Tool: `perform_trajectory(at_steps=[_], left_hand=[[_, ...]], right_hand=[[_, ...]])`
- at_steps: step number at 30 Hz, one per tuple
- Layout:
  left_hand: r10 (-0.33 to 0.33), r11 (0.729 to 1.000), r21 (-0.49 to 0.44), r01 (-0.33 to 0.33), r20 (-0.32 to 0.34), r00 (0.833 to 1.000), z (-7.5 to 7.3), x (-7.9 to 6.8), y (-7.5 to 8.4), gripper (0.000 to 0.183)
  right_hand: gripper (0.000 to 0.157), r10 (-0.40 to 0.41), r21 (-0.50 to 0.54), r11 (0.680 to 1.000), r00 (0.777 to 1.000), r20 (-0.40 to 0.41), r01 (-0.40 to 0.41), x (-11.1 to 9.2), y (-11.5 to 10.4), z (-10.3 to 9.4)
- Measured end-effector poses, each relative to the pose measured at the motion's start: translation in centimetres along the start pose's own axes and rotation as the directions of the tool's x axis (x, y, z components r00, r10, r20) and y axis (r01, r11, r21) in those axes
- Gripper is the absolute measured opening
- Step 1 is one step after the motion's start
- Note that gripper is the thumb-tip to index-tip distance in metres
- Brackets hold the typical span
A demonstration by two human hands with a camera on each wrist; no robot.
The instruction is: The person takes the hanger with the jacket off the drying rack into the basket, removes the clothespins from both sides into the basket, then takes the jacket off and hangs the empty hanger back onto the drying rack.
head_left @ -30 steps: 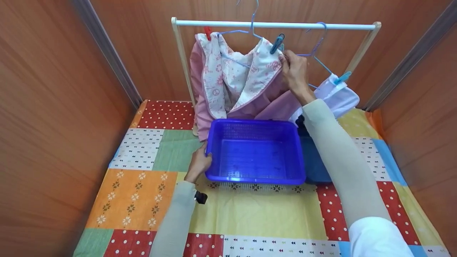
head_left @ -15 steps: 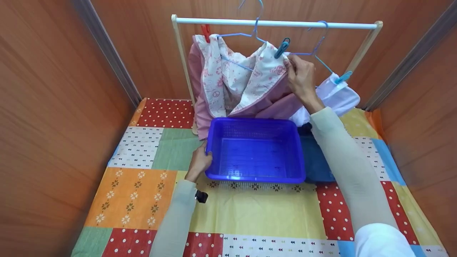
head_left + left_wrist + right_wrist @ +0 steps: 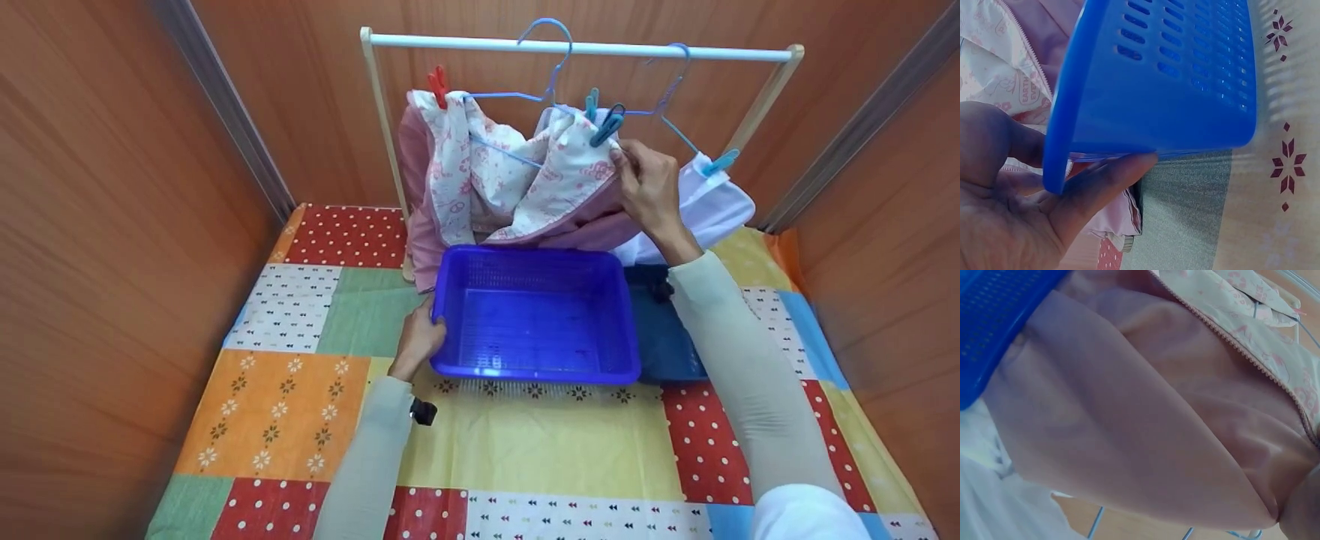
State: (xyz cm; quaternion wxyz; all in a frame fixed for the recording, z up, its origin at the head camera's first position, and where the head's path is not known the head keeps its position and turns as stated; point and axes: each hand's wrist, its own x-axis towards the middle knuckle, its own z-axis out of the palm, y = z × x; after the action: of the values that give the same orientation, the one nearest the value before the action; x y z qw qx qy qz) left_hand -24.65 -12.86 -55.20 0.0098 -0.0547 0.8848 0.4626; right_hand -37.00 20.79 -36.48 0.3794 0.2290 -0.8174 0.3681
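My left hand (image 3: pixel 421 337) grips the left rim of a blue plastic basket (image 3: pixel 536 375), thumb and fingers on either side of the rim in the left wrist view. The basket looks empty and sits level in front of the rack. With my right hand (image 3: pixel 654 184) I pinch the right shoulder of a pink zip jacket (image 3: pixel 427 202) with a white printed lining. This jacket drapes over a blue wire hanger (image 3: pixel 517 95), held by a red clothespin (image 3: pixel 439 86) at left and a teal clothespin (image 3: pixel 607 127) beside my right fingers.
A white rail (image 3: pixel 465 43) on wooden posts spans the back. Another hanger (image 3: pixel 679 71) bears white cloth (image 3: pixel 712 199) with a light blue clothespin (image 3: pixel 721 163). A dark blue container (image 3: pixel 664 337) stands right of the basket. Wood panels enclose the patchwork cloth (image 3: pixel 555 442).
My right hand has drawn the jacket's shoulder down and to the right. The hanger has dropped, its hook now around rail height. My left hand and the basket have hardly moved.
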Motion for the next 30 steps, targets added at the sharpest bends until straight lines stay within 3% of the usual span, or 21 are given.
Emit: perform_trajectory(at_steps=[16,25,30], left_hand=[[-0.059,0.997,-0.045,0.06,0.013,0.998,-0.1,0.0,-0.3,0.055],[-0.111,0.986,-0.122,0.114,0.027,0.993,-0.3,-0.2,-0.8,0.055],[-0.133,0.975,-0.173,0.138,0.042,0.99,-0.3,-0.4,-1.0,0.055]], right_hand=[[0.008,-0.013,0.104,0.995,0.999,0.038,0.009,-4.4,0.9,-1.8],[0.008,0.005,0.17,0.985,0.996,0.085,-0.02,-6.0,-2.0,-3.2],[0.008,0.031,0.192,0.98,0.994,0.104,-0.051,-6.9,-1.9,-3.5]])
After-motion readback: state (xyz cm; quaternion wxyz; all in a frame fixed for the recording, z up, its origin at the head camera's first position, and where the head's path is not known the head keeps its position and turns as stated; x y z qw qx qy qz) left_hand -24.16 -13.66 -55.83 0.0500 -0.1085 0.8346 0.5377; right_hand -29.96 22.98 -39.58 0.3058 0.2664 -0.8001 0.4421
